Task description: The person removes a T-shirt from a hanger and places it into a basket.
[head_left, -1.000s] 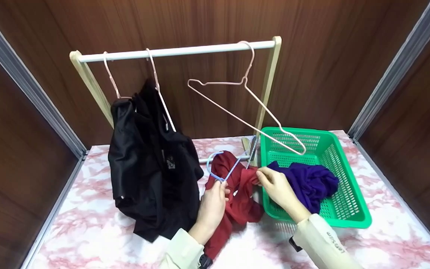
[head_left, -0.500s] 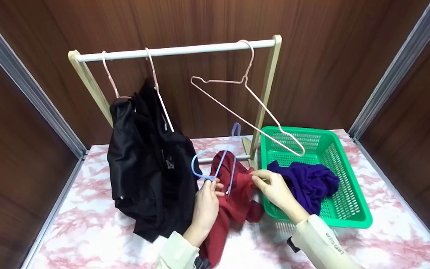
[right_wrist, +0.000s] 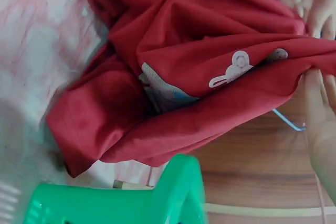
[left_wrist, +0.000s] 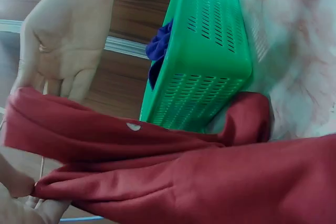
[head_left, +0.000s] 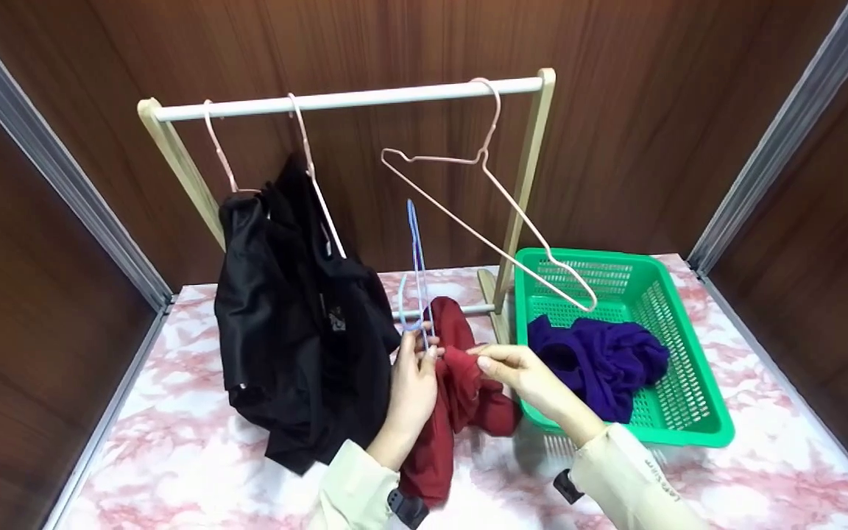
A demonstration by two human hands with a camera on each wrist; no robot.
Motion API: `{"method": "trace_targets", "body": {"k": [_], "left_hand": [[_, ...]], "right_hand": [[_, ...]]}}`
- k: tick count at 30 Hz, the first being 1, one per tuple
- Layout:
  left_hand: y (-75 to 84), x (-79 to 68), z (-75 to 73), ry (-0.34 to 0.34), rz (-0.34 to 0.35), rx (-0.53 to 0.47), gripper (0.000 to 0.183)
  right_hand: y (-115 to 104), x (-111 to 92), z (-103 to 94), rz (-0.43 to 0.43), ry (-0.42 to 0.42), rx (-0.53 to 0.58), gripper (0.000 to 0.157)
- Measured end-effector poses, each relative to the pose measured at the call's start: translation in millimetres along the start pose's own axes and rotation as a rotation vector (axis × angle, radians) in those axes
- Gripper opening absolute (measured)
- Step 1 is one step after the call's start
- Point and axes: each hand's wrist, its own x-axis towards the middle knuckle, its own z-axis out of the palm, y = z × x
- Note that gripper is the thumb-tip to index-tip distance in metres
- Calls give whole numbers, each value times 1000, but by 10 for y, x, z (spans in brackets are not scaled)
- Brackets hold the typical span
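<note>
My left hand (head_left: 413, 394) holds a blue clothes hanger (head_left: 418, 258) near its hook, and the hanger stands nearly edge-on in the head view. In the left wrist view its fingers also pinch an edge of a red garment (left_wrist: 157, 169). Thumb and fingers of my right hand (head_left: 534, 379) pinch another edge of the same garment, just right of the hanger. White rabbit prints show on the garment in the right wrist view. Its lower part lies bunched on the table, left of a green basket (head_left: 696, 368).
Behind the hands stands a clothes rack with a white rail (head_left: 387, 96). Black clothes (head_left: 299, 316) hang from pink hangers on its left, and a bare pink hanger (head_left: 439, 210) hangs on the right, reaching over the basket. Purple cloth (head_left: 608, 361) lies in the basket.
The blue hanger has swung up and left and turned edge-on. My right hand has moved left, bringing the garment's edge closer to my left hand.
</note>
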Motion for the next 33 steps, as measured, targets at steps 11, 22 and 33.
{"method": "trace_targets", "body": {"k": [11,22,33], "left_hand": [[124,-3,78,76,83,-152,27],[184,-49,135,86,110,-226,26],[160,-36,174,-36,-20,-261,32]], "right_hand": [[46,11,136,49,15,-95,30],[263,-66,255,128,2,-590,60],[303,-129,384,-34,138,-788,11]]}}
